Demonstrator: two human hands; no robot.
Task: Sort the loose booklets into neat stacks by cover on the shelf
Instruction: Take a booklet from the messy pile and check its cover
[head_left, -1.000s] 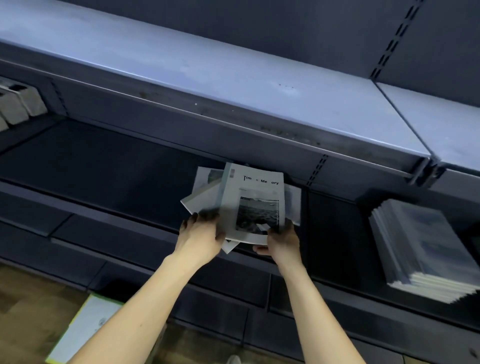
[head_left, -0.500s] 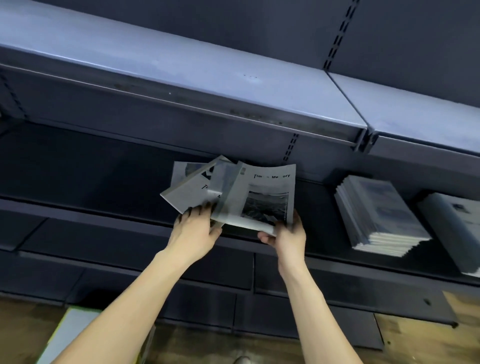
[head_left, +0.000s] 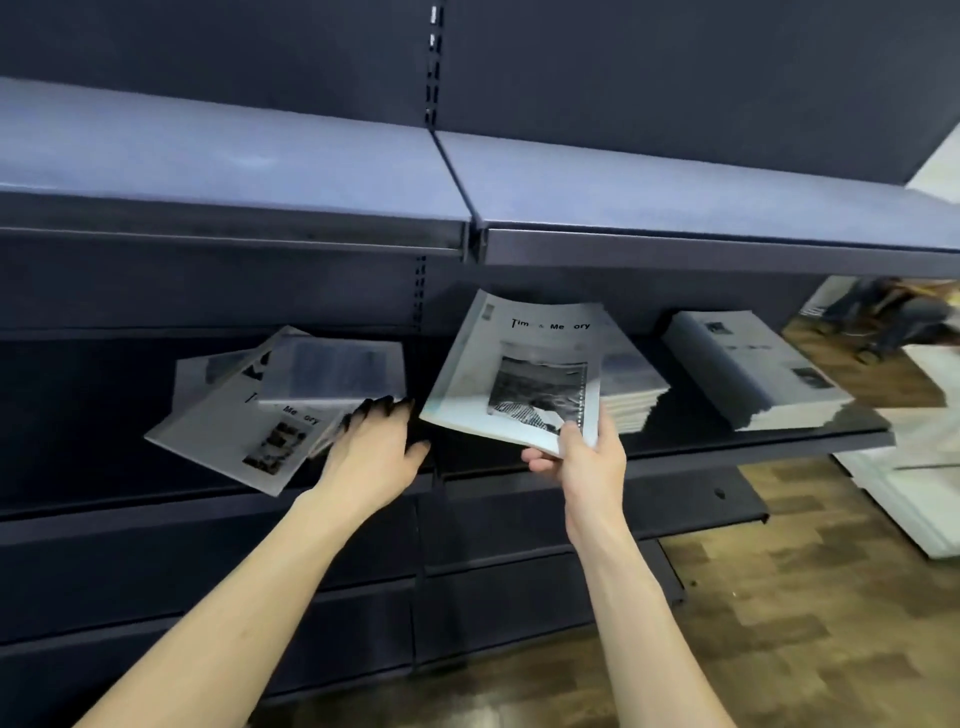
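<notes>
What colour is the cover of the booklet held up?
Pale grey booklet with a black-and-white photo, head view.

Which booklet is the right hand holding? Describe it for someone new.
On the middle shelf, between the loose pile and two neat stacks, the right hand pinches one booklet by its corner. It alone is lifted and tilted.

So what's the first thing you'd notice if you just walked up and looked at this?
Probably the booklet with the black-and-white photo cover, gripped by the right hand and held up in front of the dark shelf. Next, the messy pile of loose booklets on the left, where the left hand reaches, and two neat stacks at the right.
</notes>
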